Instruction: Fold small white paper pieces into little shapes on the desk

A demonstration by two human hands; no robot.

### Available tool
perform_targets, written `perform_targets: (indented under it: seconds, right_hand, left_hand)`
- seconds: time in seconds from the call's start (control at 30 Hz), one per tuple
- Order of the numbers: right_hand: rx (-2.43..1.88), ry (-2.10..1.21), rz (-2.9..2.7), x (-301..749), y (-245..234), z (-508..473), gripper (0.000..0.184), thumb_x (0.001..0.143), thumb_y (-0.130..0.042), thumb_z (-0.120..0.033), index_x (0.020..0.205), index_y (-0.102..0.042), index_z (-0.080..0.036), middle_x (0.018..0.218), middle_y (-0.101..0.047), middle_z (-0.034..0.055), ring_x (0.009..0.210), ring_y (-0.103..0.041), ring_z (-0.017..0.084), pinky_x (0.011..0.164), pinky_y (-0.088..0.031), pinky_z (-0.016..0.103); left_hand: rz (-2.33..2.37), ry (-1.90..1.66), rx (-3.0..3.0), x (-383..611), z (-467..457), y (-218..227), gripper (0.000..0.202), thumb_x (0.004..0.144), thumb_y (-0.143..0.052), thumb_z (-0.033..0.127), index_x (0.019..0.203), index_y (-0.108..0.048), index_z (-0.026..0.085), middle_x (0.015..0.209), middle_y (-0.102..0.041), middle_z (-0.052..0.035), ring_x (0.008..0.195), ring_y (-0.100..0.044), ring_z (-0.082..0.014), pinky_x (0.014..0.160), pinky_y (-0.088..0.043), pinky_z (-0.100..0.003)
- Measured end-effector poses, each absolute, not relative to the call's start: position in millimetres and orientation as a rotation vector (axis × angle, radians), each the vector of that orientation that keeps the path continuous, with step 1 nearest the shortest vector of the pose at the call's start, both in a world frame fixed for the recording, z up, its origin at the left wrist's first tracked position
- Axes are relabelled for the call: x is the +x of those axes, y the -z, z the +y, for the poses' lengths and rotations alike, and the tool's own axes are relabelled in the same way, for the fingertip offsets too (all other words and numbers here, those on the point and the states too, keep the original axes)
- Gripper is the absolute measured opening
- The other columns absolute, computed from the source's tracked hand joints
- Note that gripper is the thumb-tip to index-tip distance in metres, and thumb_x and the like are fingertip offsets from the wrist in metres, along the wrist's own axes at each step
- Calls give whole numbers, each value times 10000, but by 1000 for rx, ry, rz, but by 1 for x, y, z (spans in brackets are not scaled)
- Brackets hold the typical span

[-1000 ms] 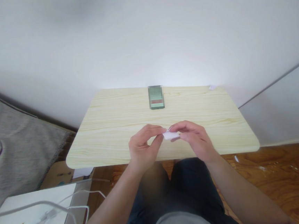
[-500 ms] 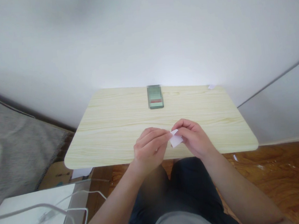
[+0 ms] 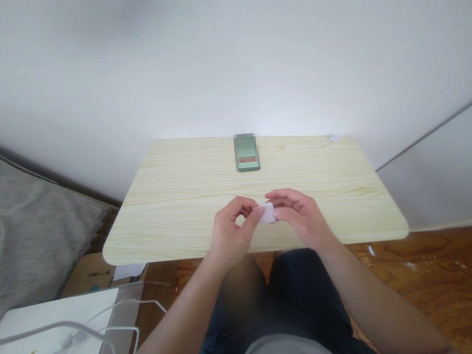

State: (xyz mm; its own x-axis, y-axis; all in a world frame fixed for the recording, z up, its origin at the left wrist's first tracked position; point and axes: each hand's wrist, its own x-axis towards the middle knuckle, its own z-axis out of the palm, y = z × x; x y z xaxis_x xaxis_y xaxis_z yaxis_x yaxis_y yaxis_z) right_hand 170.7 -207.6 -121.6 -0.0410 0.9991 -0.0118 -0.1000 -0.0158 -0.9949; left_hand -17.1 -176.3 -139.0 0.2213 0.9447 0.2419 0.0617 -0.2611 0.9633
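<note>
A small folded piece of white paper is held up between my hands, just above the near part of the table. My left hand pinches its left side between thumb and fingers. At the paper's right edge, my right hand touches it with the thumb. The right index finger arches above the paper, and the other right fingertips are partly hidden behind it.
The pale wood-grain table stands against a white wall. On its far side lies a blurred-out phone-like device, with a white paper scrap at the back right corner. White cables cross a white box at lower left.
The paper has turned from a tilted position with a raised flap to a flatter, smaller-looking piece. It has shifted slightly left, and my left thumb now lies across its front.
</note>
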Motion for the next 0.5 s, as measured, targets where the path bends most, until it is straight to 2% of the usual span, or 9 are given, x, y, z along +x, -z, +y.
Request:
perform_targets:
  seconds: [0.17,0.23,0.4,0.5]
  right_hand:
    - [-1152,-1285,-1212,176,125,-201,220,869,-832,-415,848,-750,-211,791,-739,5,747,-676,161,722,-593,319]
    - [-1157,-1256,-1242,176,125,-200,223,884,-821,-415,840,-748,-209,790,-736,6,754,-674,158,730,-582,312]
    - [-1186,-1392,-1259,172,126,-200,265,898,-801,-459,967,-757,-207,873,-752,24,783,-700,170,718,-595,315]
    - [-1222,-1343,-1331,169,126,-200,240,940,-756,-427,878,-732,-196,833,-765,34,784,-711,171,756,-584,314]
  left_hand:
    - [937,-1154,1559,-19,-176,135,167,928,-765,349,883,-751,190,805,-687,-33,773,-599,-166,743,-486,-305]
    - [936,-1133,1560,-20,-174,132,192,936,-754,359,851,-760,187,787,-675,-36,763,-586,-166,729,-471,-304]
    - [966,-1155,1466,-22,-167,132,209,923,-765,365,828,-759,179,822,-694,-47,785,-605,-173,730,-472,-299]
    - [966,-1156,1384,-20,-165,135,218,926,-761,375,849,-746,171,816,-697,-38,766,-606,-161,725,-474,-284]
